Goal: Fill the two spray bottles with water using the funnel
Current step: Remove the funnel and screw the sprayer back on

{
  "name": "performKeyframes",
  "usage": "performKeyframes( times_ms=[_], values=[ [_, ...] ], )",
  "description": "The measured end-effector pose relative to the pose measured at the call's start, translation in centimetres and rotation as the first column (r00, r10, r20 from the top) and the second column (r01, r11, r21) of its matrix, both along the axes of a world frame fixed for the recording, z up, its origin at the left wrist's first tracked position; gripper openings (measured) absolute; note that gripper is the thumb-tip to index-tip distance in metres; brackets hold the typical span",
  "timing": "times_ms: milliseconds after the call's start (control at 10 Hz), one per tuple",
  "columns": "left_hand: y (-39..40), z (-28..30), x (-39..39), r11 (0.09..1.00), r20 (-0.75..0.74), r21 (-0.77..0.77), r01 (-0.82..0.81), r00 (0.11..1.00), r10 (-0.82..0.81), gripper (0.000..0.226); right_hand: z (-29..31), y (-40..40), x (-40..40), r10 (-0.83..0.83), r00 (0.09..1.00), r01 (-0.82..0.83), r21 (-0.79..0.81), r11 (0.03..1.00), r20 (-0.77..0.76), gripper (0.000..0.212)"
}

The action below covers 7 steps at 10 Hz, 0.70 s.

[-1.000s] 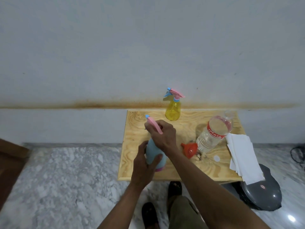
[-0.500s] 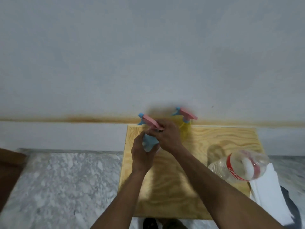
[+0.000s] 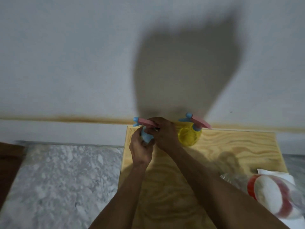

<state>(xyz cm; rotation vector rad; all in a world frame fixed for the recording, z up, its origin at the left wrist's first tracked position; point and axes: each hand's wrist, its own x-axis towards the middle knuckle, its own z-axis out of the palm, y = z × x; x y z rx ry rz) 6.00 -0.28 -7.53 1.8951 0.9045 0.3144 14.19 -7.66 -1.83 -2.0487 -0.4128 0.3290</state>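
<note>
Blue spray bottle [image 3: 146,137] is gripped by left hand [image 3: 140,149] at bench [image 3: 231,146] back-left corner; its pink trigger head [image 3: 145,123] is grasped by right hand [image 3: 165,134], likely being unscrewed. Yellow spray bottle [image 3: 189,135] is capped beside it. No filling is evident; funnel is unseen.

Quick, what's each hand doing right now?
Left hand: grips the blue spray bottle round its body.
Right hand: holds the bottle's pink spray head.
</note>
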Motion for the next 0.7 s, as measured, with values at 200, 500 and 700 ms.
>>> performKeyframes(
  times_ms=[200, 500, 700],
  values=[
    [-0.2, 1.7, 0.7, 0.996, -0.004, -0.083, -0.018, 1.0, 0.018, 0.051, 0.1, 0.4, 0.3, -0.019, 1.0, 0.019, 0.013, 1.0, 0.004, 0.025],
    [0.1, 1.2, 1.4, 0.975, -0.024, -0.188, -0.12, 0.993, 0.118, 0.03, 0.5, 0.2, -0.4, -0.045, 0.999, 0.045, 0.005, 0.999, 0.009, 0.027],
    [0.1, 1.4, 1.0, 0.997, -0.065, -0.067, -0.036, 0.997, 0.032, 0.053, 1.2, -0.9, -1.8, -0.098, 0.994, 0.097, -0.008, 0.995, -0.053, 0.057]
  ],
)
